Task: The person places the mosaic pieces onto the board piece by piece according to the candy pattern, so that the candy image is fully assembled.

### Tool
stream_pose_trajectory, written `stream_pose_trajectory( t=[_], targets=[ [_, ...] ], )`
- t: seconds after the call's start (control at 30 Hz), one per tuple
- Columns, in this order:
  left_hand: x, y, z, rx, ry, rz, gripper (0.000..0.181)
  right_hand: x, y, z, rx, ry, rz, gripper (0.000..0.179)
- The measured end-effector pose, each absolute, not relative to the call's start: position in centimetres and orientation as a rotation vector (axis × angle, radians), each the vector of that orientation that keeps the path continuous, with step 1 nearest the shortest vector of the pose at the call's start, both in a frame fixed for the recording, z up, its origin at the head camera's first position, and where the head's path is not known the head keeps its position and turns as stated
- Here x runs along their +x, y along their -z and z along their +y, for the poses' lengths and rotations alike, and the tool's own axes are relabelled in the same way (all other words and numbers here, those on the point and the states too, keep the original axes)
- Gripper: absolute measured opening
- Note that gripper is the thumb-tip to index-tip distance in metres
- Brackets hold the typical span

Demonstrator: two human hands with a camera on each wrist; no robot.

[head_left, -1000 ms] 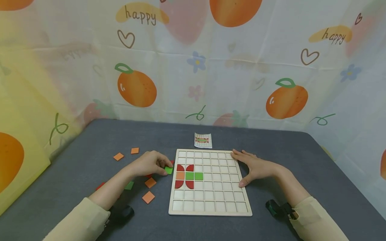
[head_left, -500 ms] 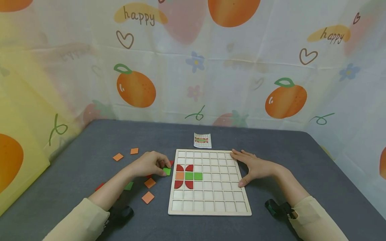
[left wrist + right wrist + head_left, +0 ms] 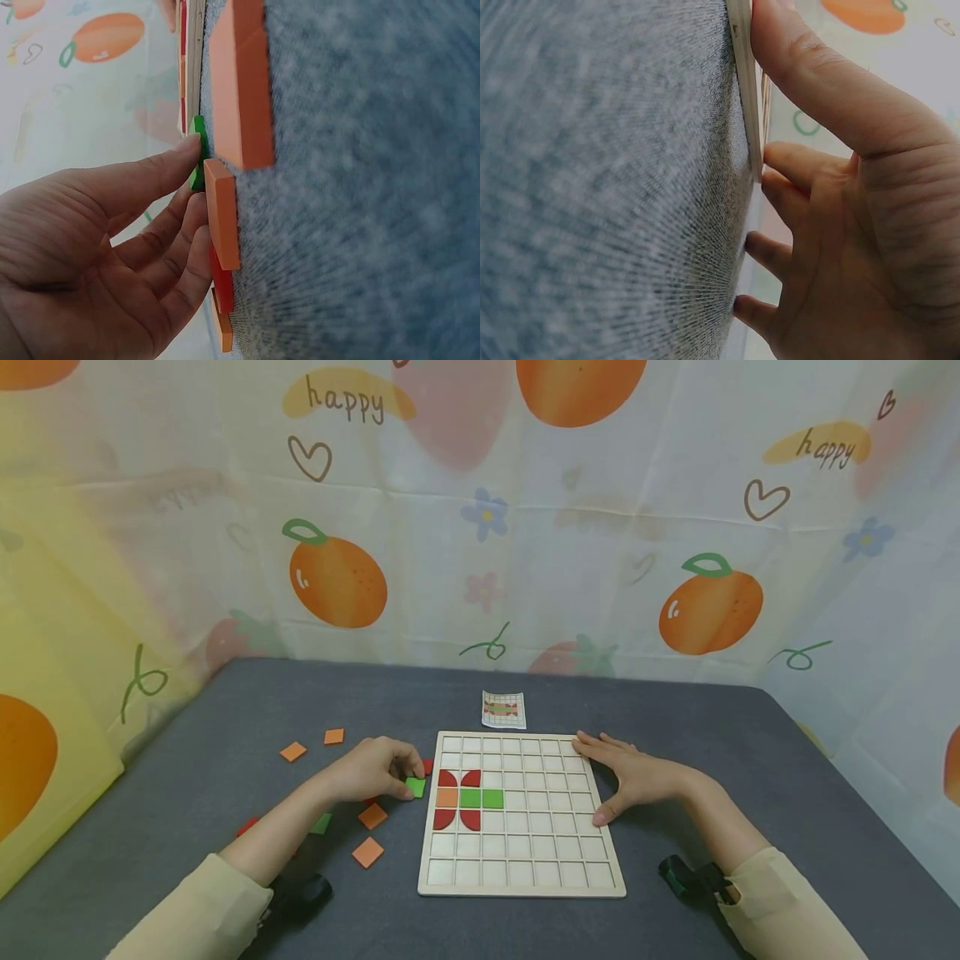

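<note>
My left hand [image 3: 375, 768] pinches a green square tile [image 3: 416, 787] between thumb and fingers, just left of the wooden grid board [image 3: 522, 891]. In the left wrist view the thumb lies against this green tile [image 3: 198, 154], which is tilted off the cloth. Red quarter-round tiles [image 3: 471, 820], an orange tile [image 3: 447, 797] and two green tiles [image 3: 492, 798] sit in the board's left cells. My right hand [image 3: 641, 781] rests on the board's right edge with fingers spread. In the right wrist view its thumb touches the board's rim [image 3: 746, 82].
Loose orange tiles [image 3: 367, 852], a green tile [image 3: 321, 823] and red pieces [image 3: 248, 824] lie left of the board, some partly hidden by my left arm. A small printed pattern card [image 3: 504, 711] lies behind the board. A patterned curtain [image 3: 570, 568] hangs behind the table.
Hardly anything differs. The green tile has shifted very slightly in my left fingers, and the whole view has drifted a little. My right hand stays on the board's edge.
</note>
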State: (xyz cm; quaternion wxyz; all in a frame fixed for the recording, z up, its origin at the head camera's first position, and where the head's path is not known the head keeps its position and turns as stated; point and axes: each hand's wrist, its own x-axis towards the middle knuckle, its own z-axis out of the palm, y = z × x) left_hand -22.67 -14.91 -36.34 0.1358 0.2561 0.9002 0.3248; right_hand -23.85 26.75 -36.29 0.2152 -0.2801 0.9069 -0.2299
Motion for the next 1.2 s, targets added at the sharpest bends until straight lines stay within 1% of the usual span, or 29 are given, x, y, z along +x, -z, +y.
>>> stream_pose_trajectory(
  t=[0.27, 0.6, 0.83, 0.97, 1.2],
  targets=[
    [-22.7, 36.4, -14.7, 0.714, -0.953, 2.607, 0.020, -23.9, 36.3, 26.8, -0.772, 0.638, 2.514, 0.119],
    [-22.3, 36.2, -14.4, 0.744, -0.954, 2.611, 0.017, -23.8, 36.1, 26.7, -0.772, 0.641, 2.502, 0.119],
    [-22.4, 36.1, -14.2, 0.758, -1.002, 2.609, 0.009, -23.9, 36.1, 26.7, -0.778, 0.636, 2.507, 0.119],
    [-22.3, 36.1, -13.7, 0.732, -1.058, 2.614, 0.005, -23.8, 36.1, 26.7, -0.784, 0.641, 2.503, 0.119],
    [-22.0, 35.6, -11.9, 0.697, -1.140, 2.612, 0.006, -23.8, 36.1, 26.8, -0.794, 0.643, 2.501, 0.118]
  ],
)
